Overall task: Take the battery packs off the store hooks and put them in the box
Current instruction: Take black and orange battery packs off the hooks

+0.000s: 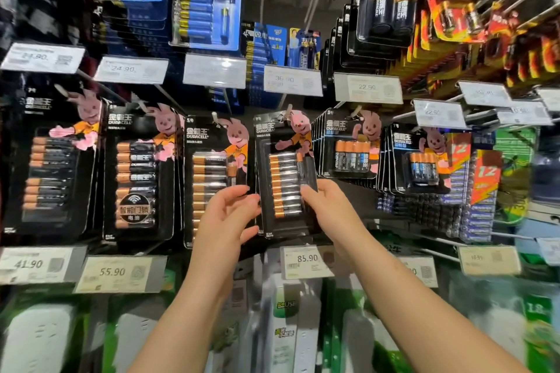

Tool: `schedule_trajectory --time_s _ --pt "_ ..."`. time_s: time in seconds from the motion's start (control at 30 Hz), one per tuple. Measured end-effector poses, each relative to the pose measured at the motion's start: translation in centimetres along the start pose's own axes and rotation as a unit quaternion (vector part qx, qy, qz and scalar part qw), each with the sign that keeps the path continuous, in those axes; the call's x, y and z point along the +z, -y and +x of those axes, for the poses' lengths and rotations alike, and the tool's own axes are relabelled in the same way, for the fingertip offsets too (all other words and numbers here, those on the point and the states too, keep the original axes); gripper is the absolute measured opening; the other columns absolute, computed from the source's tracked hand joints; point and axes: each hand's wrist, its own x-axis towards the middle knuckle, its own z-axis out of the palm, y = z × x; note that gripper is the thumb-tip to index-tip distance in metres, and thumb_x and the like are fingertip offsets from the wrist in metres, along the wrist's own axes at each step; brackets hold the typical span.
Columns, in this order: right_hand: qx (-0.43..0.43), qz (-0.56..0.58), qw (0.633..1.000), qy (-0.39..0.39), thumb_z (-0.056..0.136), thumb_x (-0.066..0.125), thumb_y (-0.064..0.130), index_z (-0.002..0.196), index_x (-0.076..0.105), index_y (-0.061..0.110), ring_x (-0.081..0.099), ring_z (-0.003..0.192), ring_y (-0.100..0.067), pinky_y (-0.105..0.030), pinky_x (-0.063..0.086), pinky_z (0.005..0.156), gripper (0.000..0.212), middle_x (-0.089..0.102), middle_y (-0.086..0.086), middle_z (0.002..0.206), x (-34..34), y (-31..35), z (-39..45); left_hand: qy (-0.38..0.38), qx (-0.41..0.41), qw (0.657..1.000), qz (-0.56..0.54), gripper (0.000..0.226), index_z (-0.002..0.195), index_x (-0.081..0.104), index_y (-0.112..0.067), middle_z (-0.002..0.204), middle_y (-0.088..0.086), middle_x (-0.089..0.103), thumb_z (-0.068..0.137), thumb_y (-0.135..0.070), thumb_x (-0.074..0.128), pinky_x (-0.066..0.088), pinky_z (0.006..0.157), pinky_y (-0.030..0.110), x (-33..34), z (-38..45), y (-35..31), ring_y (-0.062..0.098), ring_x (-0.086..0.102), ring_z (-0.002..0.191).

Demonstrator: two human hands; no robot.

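**Inspector:** Status of the hands?

**Operator:** I see the left hand (225,215) with fingers loosely spread at the left edge of the black battery pack (283,179); the right hand (327,206) pinches its right edge. The pack hangs on its hook (288,110). No box in view.

**Inspector:** Risks?

**Operator:** Pulling down rather than outward could tear the hang hole — or drag the packs behind it off. The neighbouring pack (212,172) sits just beside; the price tag (306,260) juts out below.
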Motion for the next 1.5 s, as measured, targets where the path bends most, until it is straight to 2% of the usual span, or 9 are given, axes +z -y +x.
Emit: schedule_trajectory --time_s 0.2,0.4,0.63,0.73,0.8,0.97,1.2,1.33,1.5 --pt "-0.009 0.022 1.000 -0.001 0.096 0.054 0.030 0.140 0.040 0.019 0.052 0.113 -0.009 -0.030 0.043 0.100 0.047 0.052 0.005 0.127 -4.8 -1.8 -4.2 0.026 -0.007 0.999 0.022 0.013 0.098 0.062 -0.024 0.095 0.003 0.072 0.091 -0.014 0.064 0.055 0.073 0.027 4.9 -3.6 1.1 0.013 0.071 0.085" --pt "0.011 0.058 0.998 -0.016 0.093 0.059 0.013 0.106 0.051 0.027 0.056 0.091 -0.005 -0.030 0.045 0.091 0.020 0.057 0.008 0.100 -12.0 -8.6 -10.2 0.062 -0.095 0.993 0.033 0.017 0.090 0.060 -0.024 0.074 -0.008 0.067 0.092 -0.007 0.062 0.049 0.072 0.029 12.5 -9.1 6.8 0.008 0.065 0.070" --pt "0.170 0.025 0.985 0.020 0.094 0.055 0.005 0.110 0.050 0.015 0.051 0.061 0.002 -0.011 0.041 0.061 0.019 0.052 0.005 0.076 -20.2 -20.5 -18.5 0.121 -0.220 0.966 0.063 0.019 0.086 0.057 -0.022 0.079 0.003 0.064 0.094 -0.005 0.057 0.042 0.069 0.030 20.1 -18.3 17.1 0.014 0.058 0.073" --pt "0.254 0.024 0.967 0.007 0.094 0.057 0.006 0.118 0.054 0.008 0.056 0.062 0.004 -0.012 0.045 0.064 0.025 0.055 0.000 0.079 -22.3 -26.8 -22.5 0.152 -0.297 0.940 0.071 0.010 0.086 0.057 -0.021 0.080 0.003 0.062 0.086 -0.020 0.067 0.041 0.067 0.029 22.3 -22.7 22.3 0.020 0.058 0.079" --pt "0.311 0.002 0.950 0.013 0.084 0.066 0.023 0.100 0.058 0.022 0.060 0.073 -0.011 -0.027 0.048 0.071 0.018 0.060 -0.001 0.084 -23.0 -31.3 -26.0 0.156 -0.385 0.908 0.057 0.012 0.083 0.053 -0.021 0.081 0.003 0.059 0.084 -0.028 0.063 0.037 0.062 0.026 23.4 -25.9 26.2 0.017 0.055 0.073" --pt "0.464 -0.009 0.885 0.045 0.093 0.060 0.012 0.088 0.056 0.019 0.060 0.085 -0.021 -0.037 0.050 0.080 0.010 0.061 -0.001 0.086 -23.3 -41.0 -34.9 0.146 -0.498 0.846 0.123 0.019 0.088 0.053 -0.022 0.086 0.005 0.062 0.101 -0.008 0.049 0.041 0.063 0.025 23.2 -34.9 35.3 0.015 0.058 0.075" --pt "0.575 -0.004 0.807 0.137 0.095 0.055 0.040 0.121 0.057 0.015 0.061 0.099 -0.007 -0.028 0.052 0.086 0.036 0.064 0.001 0.113 -21.7 -51.2 -45.7 0.111 -0.620 0.753 0.189 0.006 0.093 0.058 -0.027 0.103 0.000 0.065 0.096 -0.022 0.060 0.047 0.068 0.025 20.8 -45.8 44.3 0.013 0.063 0.093" --pt "0.624 -0.004 0.771 0.128 0.093 0.059 0.038 0.120 0.058 0.015 0.064 0.094 -0.010 -0.028 0.054 0.080 0.036 0.066 -0.002 0.111 -19.1 -56.5 -48.9 0.082 -0.652 0.720 0.224 0.009 0.088 0.057 -0.033 0.110 -0.001 0.065 0.093 -0.027 0.062 0.051 0.078 0.030 19.4 -49.2 49.0 0.013 0.063 0.099" --pt "0.650 -0.012 0.747 0.136 0.091 0.063 0.033 0.106 0.052 0.022 0.060 0.093 -0.007 -0.026 0.051 0.077 0.021 0.062 0.005 0.106 -15.3 -61.6 -52.3 0.046 -0.680 0.694 0.234 0.004 0.101 0.057 -0.025 0.095 -0.009 0.060 0.098 -0.022 0.057 0.043 0.061 0.018 17.9 -51.2 52.5 0.002 0.057 0.081"
